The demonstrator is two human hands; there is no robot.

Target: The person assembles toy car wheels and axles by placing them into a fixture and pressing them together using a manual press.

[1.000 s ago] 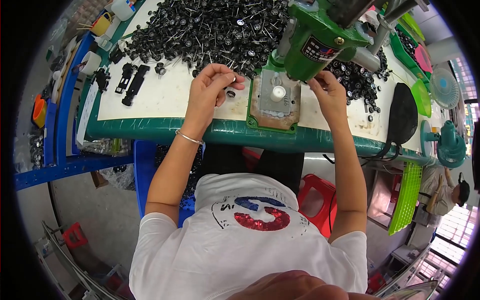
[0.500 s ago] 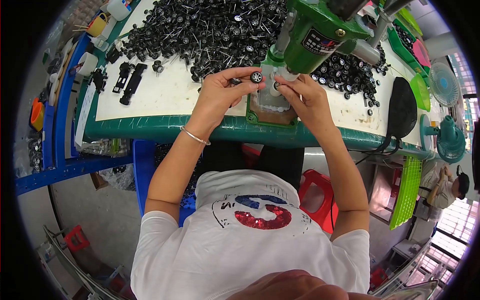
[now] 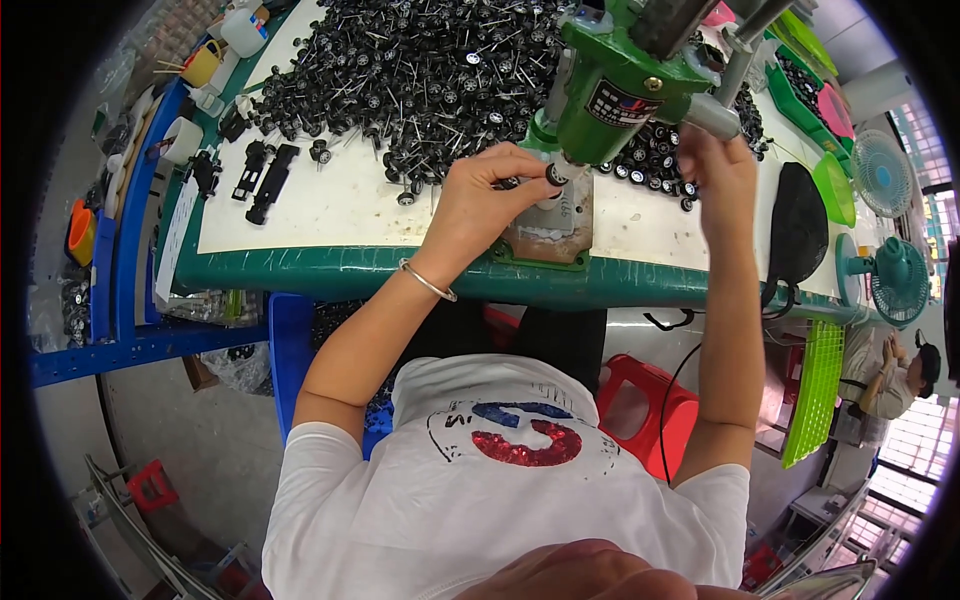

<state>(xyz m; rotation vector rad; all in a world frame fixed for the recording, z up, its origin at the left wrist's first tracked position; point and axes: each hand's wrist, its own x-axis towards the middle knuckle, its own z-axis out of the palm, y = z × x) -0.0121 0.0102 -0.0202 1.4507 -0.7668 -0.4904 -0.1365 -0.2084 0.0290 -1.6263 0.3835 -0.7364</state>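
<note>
Between the fingertips of my left hand [image 3: 490,195], closed in a pinch, is a small black toy wheel [image 3: 556,175] with a silvery hub. It sits right below the ram of a green bench press [image 3: 610,100], above the press's metal base [image 3: 555,240]. Whether the ram touches the wheel I cannot tell. My right hand [image 3: 715,165] is raised beside the grey cylindrical arm [image 3: 714,118] at the press's right side. Motion smears its fingers, so their grip does not show.
A large heap of black wheels on metal axles [image 3: 420,80] covers the back of the white table [image 3: 350,215]. More loose wheels [image 3: 650,160] lie right of the press. Black car chassis pieces [image 3: 270,185] lie at left. A black pouch [image 3: 798,220] and green fan [image 3: 898,275] are at right.
My right hand has left the press base and moved up and right to the press's side arm. My left hand has brought the wheel rightward under the ram.
</note>
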